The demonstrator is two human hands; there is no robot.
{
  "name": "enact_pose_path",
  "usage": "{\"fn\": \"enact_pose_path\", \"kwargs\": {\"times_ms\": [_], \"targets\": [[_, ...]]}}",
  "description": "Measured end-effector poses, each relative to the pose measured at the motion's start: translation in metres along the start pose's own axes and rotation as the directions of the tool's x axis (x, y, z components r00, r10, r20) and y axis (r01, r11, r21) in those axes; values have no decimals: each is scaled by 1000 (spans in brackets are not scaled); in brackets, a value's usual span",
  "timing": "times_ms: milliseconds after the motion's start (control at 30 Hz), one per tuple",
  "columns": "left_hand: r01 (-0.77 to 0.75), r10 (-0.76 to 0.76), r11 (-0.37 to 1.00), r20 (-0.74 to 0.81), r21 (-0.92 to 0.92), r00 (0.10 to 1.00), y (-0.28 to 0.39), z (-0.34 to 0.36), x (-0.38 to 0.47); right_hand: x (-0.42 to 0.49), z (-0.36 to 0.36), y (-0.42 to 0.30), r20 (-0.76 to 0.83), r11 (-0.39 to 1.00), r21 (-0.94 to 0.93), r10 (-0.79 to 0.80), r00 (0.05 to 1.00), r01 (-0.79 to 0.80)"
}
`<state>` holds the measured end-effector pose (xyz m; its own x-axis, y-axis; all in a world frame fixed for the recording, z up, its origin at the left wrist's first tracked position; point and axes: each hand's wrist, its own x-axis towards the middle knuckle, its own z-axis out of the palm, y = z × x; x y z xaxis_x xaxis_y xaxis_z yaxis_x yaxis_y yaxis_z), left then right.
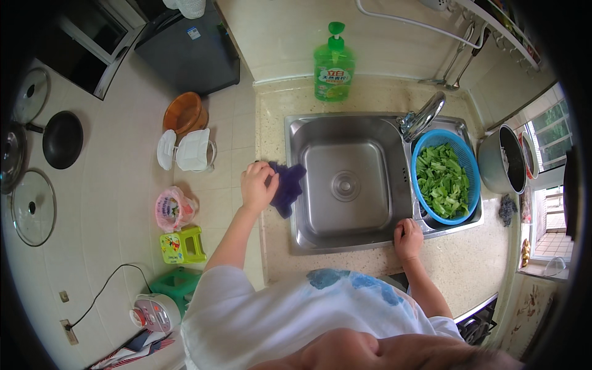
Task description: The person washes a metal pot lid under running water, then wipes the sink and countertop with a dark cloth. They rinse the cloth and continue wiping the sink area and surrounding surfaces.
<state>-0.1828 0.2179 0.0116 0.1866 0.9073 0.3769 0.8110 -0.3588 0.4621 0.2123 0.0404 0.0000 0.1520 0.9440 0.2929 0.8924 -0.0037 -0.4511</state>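
My left hand (259, 186) is at the counter's left edge, its fingers closed on one side of a dark purple cloth (287, 187). The cloth lies crumpled over the counter and reaches the left rim of the sink. My right hand (409, 239) rests with curled fingers on the sink's front right rim, and no object shows in it. Between the hands is a stainless steel sink basin (319, 203) with a round drain (345, 186). Just beyond my right hand, a blue plastic colander (418, 200) of cut green leaves (441, 182) sits over the smaller basin.
A chrome faucet (424, 115) rises behind the sink. Green dish soap in a pump bottle (334, 69) stands at the back wall. Right of the colander are a metal pot (495, 159) and a dark scouring pad (507, 210). Stools (184, 245) and a bin (173, 210) stand left on the floor.
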Motion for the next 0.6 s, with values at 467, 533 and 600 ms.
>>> {"fn": "enact_pose_path", "kwargs": {"times_ms": [467,533,600], "targets": [[300,-343,931,220,206,913,-3,105,228,11,-7,-3,62,999,27,30,998,-32],[314,-369,920,247,236,896,-12,111,240,10,-7,-3,79,999,28,38,996,-40],[299,-351,925,228,235,908,-19,118,245,12,-9,-4,89,998,29,46,995,-49]]}}
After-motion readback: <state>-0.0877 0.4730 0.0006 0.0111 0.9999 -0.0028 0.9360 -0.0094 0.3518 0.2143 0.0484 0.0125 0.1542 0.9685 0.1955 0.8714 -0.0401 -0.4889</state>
